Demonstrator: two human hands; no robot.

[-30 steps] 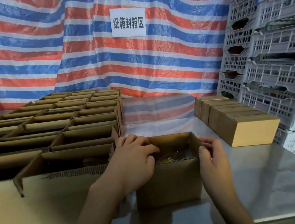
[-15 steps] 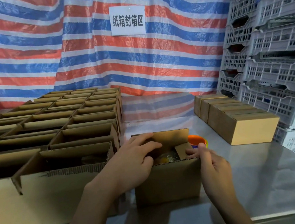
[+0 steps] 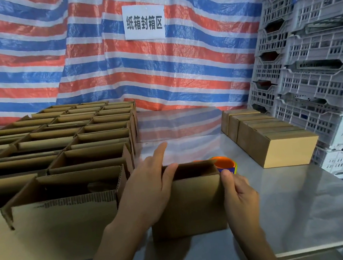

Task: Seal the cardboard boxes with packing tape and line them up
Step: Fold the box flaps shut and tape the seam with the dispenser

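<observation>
A striped red, white and blue tarp [image 3: 35, 58] hangs behind a steel table [image 3: 298, 212]. Grey plastic crates [image 3: 317, 75] are stacked at the right. A block of open cardboard boxes [image 3: 63, 139] fills the table's left side, and a row of closed boxes [image 3: 271, 139] lines its right. Between them, near the front edge, stands the cardboard box [image 3: 194, 206], its top open. The left hand [image 3: 149, 190] holds its left top corner, thumb hooked over the rim, index finger straight. The right hand [image 3: 241, 198] grips the right top corner, thumb on the near wall. A paper sign [image 3: 144, 22] is fixed to the tarp. An orange tape roll [image 3: 224, 163] lies just behind the box.
</observation>
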